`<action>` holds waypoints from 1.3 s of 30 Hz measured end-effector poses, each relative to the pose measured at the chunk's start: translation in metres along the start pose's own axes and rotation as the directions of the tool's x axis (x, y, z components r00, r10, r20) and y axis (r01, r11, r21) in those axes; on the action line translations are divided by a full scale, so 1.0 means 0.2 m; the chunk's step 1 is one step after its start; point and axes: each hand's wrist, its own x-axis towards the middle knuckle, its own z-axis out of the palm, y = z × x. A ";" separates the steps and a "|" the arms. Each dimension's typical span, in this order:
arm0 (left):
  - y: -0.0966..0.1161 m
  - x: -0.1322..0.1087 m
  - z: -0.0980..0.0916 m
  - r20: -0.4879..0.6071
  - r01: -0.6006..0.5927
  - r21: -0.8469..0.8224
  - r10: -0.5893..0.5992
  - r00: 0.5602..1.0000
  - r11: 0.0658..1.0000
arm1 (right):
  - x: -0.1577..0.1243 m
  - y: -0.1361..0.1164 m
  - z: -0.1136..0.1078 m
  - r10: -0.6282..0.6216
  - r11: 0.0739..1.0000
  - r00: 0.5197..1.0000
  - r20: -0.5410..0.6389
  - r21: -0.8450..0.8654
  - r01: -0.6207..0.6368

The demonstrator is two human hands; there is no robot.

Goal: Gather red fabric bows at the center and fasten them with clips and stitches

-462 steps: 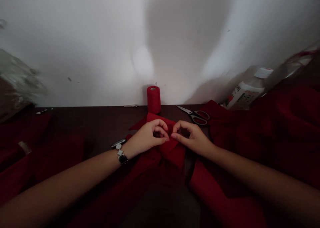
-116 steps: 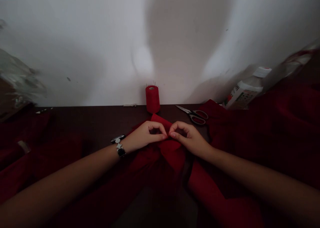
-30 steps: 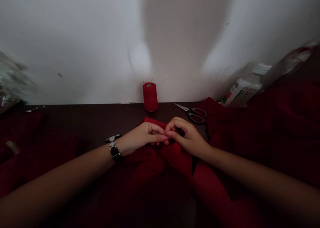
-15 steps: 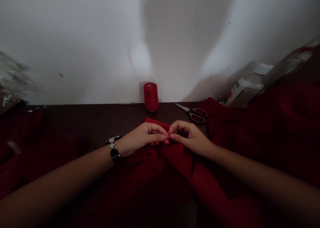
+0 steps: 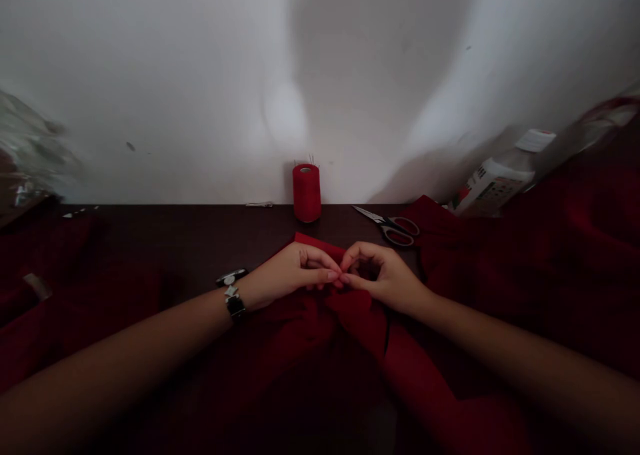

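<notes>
Red fabric (image 5: pixel 415 368) spreads over the dark table in front of me, with one raised edge behind my fingers. My left hand (image 5: pixel 300 272), a watch and bracelet at its wrist, pinches this cloth between thumb and fingers. Right beside it, fingertips meeting, my right hand (image 5: pixel 383 275) is closed in a thumb-and-forefinger pinch. Whatever sits in that pinch is too small and dim to make out. Beyond the hands stands a spool of red thread (image 5: pixel 307 194) with several thin needles or pins sticking up at its top.
Black-and-grey scissors (image 5: pixel 393 227) lie right of the spool. A white-capped bottle (image 5: pixel 500 178) leans at the right near more red cloth (image 5: pixel 575 242). Clear plastic wrapping (image 5: pixel 30 142) is at the far left. A pale wall (image 5: pixel 175 95) closes off the table's back edge.
The whole view has shifted slightly, so things appear a little further right. Both hands stay pinched together at the fabric, with only a slight change in the right fingers.
</notes>
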 end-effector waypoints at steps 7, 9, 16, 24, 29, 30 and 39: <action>-0.01 0.01 -0.01 0.018 -0.005 0.011 0.004 1.000 1.000 | 0.01 -0.02 -0.01 0.009 1.000 0.999 0.035 -0.008 -0.009; -0.01 0.01 -0.01 0.019 -0.007 0.019 0.007 1.000 1.000 | 0.01 -0.02 -0.01 0.014 1.000 0.999 0.038 -0.014 -0.014; -0.01 0.01 -0.02 0.052 -0.037 0.023 0.036 0.998 0.999 | 0.00 -0.01 -0.01 -0.018 0.998 0.998 0.061 -0.055 0.021; -0.01 0.01 -0.03 0.085 -0.064 0.003 0.063 0.994 0.998 | 0.01 -0.03 0.00 -0.047 0.998 0.996 0.080 -0.028 0.049; -0.02 0.00 -0.04 0.040 -0.086 0.081 0.083 0.996 0.993 | 0.01 -0.03 0.00 -0.052 0.990 0.995 0.082 -0.124 0.062; -0.02 0.00 -0.04 0.030 -0.082 0.098 0.080 0.996 0.992 | 0.00 -0.03 0.00 -0.058 0.988 0.996 0.075 -0.142 0.068; -0.02 0.00 -0.04 0.073 -0.093 0.094 0.086 0.994 0.991 | -0.01 -0.04 0.00 -0.071 0.984 0.995 0.073 -0.159 0.081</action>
